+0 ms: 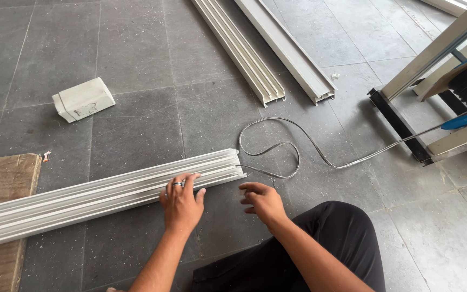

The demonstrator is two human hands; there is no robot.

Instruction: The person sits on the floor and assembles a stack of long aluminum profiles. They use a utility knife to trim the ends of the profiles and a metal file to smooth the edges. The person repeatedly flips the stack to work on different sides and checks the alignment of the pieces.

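1. Underfoot, the floor (136,65) is dark grey tile and carries everything in view.
2. A long white profile (93,197) with lengthwise grooves lies slanted across the floor, its left part resting over a brown board (1,184) and its right end near the middle of the view.
3. Two more white profiles (266,48) lie side by side at the top, well apart from the first.
4. A white frame (433,54) on a black base stands at the right edge.
5. The person's leg, in black trousers (320,243), sits at the bottom.
6. A thin grey strip (298,135) runs from the frame across the floor, loops, and reaches the long profile's right end.
7. A small white block (83,99) lies alone at upper left.
8. The left hand (181,203), with a ring, rests flat on the long profile near its right end, fingers pressed lightly together and holding nothing.
9. The right hand (263,200) hovers just beside that end, close to the strip; its fingers are curled inward, and I cannot tell whether they pinch the strip.
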